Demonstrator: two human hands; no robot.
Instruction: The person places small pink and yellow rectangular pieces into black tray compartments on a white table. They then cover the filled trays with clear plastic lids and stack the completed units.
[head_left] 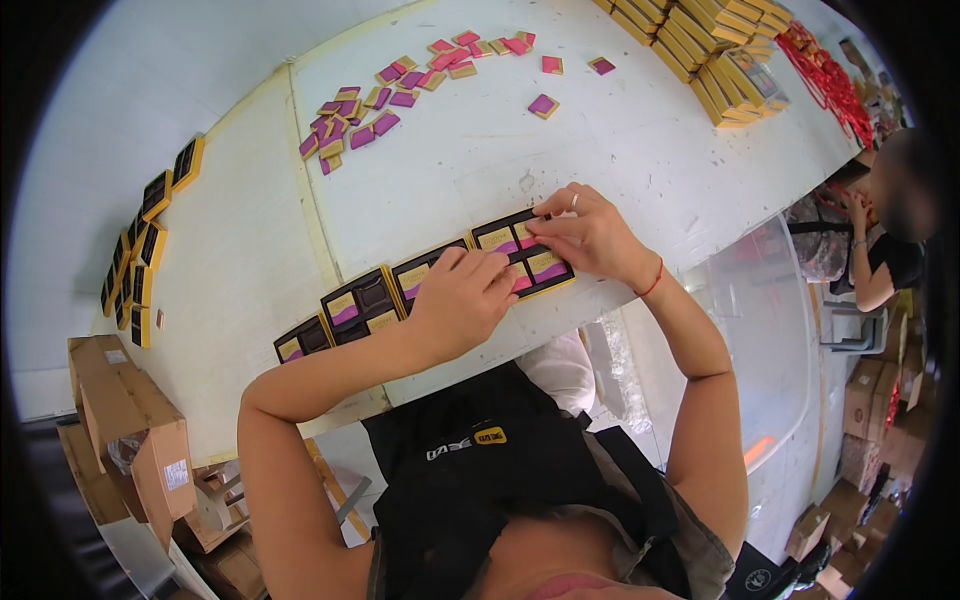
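A row of black-trayed gold boxes runs along the table's near side. In the rightmost box (548, 268), several small gold squares with pink or purple bands lie in the compartments. My right hand (597, 238) is over that box's far side, thumb and fingertips closed on a small wrapped square (526, 233) at its upper right compartment. Curled, my left hand (462, 302) covers part of the neighbouring box (402, 270), fingertips at the lower left compartment of the rightmost box; what they grip is hidden. Further left, a box (362, 303) holds two squares and bare compartments.
Loose wrapped squares (385, 122) lie scattered on the far table. Gold boxes (715, 60) are stacked at the far right beside red ribbons (825, 85). More black-trayed boxes (140, 250) stand at the left, above cardboard cartons (130, 430). Another person (885, 240) is at the right.
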